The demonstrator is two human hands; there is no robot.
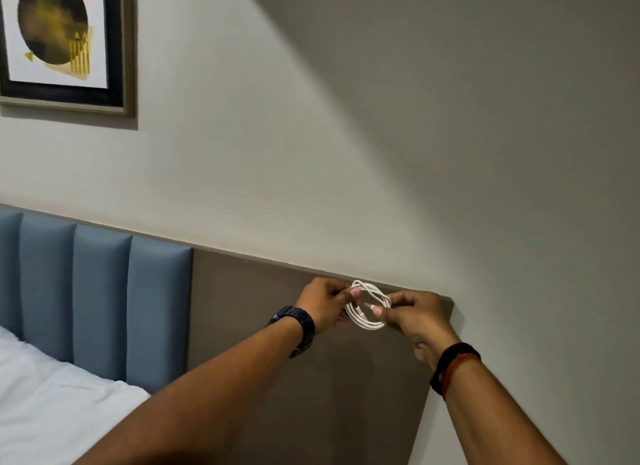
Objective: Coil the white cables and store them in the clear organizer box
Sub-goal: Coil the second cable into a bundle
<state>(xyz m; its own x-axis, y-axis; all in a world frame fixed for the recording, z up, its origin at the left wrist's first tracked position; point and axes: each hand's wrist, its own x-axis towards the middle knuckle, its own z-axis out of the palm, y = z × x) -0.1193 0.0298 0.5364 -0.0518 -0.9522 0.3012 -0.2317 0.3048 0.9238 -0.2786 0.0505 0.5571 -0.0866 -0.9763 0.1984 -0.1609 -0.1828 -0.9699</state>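
Here both hands (370, 308) grip the coiled white cable (369, 307) — brown panel (259, 308) behind

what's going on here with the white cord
A person is holding a white cable up in front of the wall, already wound into a small coil. The left hand pinches one side of the loops and the right hand grips the other, with a plug end near the right thumb. No organizer box is in view, so the coil is not yet stored.

Blue padded headboard (100, 302), grey wall (381, 135)
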